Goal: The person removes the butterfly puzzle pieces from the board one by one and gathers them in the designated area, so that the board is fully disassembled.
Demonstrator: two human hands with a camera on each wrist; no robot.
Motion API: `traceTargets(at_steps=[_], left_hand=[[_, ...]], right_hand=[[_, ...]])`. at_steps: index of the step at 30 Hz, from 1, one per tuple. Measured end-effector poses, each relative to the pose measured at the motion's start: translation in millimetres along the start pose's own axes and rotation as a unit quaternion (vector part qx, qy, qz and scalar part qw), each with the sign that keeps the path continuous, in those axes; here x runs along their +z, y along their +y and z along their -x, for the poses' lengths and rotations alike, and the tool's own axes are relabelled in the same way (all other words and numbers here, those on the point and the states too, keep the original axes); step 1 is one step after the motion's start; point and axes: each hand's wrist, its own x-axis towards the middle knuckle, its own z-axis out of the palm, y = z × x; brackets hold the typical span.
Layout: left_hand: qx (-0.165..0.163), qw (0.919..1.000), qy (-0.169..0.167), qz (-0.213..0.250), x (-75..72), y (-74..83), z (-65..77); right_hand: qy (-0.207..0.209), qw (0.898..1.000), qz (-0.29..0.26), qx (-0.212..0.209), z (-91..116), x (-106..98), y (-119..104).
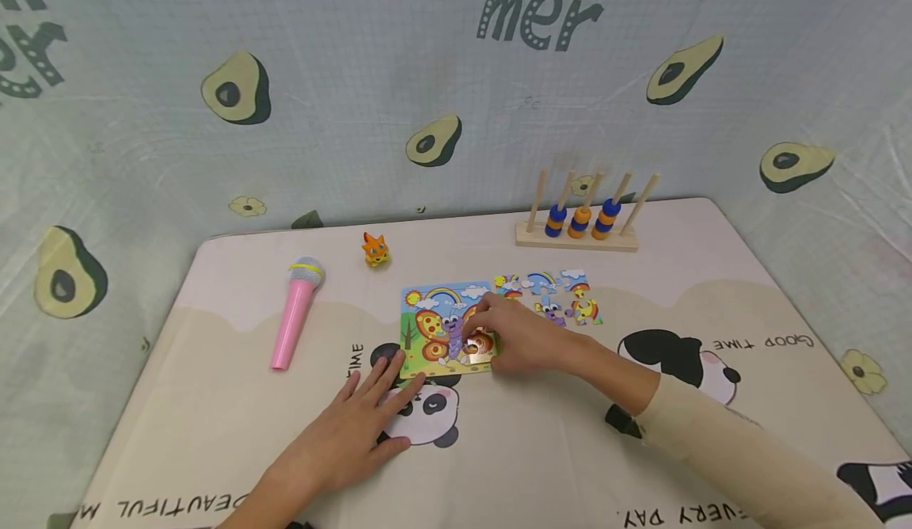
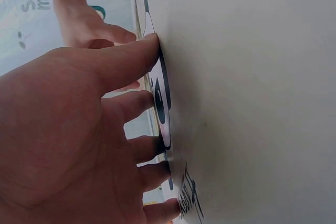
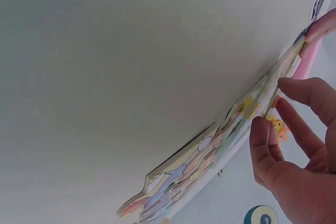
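Note:
A butterfly jigsaw puzzle board (image 1: 430, 305) lies on the table in the head view. My right hand (image 1: 523, 335) is over the board's right side. Between thumb and fingers it pinches a thin puzzle piece (image 3: 272, 99), best seen edge-on in the right wrist view, near the lower right of the picture. My left hand (image 1: 349, 434) lies spread with straight fingers, its fingertips at the board's lower left edge; the left wrist view shows its fingertips on the tablecloth. Several loose puzzle pieces (image 1: 586, 307) are spread just right of the board, some partly hidden by my right hand.
A pink toy microphone (image 1: 294, 323) lies to the left. Behind the board sits a small orange toy figure (image 1: 375, 249). At the back right stands a wooden peg rack (image 1: 577, 238) with blue and orange rings. An avocado-print cloth (image 1: 342, 117) hangs behind the table.

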Motion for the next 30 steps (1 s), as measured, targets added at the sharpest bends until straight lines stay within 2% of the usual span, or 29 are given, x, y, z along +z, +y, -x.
traceTargets(at_steps=[8, 20, 30], left_hand=[[-0.002, 1.0000, 0.000, 0.003, 1.4, -1.4, 0.2], [0.001, 1.0000, 0.001, 0.000, 3.0, -4.0, 0.8], [0.002, 1.0000, 0.000, 0.002, 2.8, -3.5, 0.6]], right_hand=[[0.012, 1.000, 0.015, 0.000, 12, -6, 7], [0.018, 1.000, -0.006, -0.002, 32, -14, 20], [0.032, 0.999, -0.001, 0.017, 49, -18, 31]])
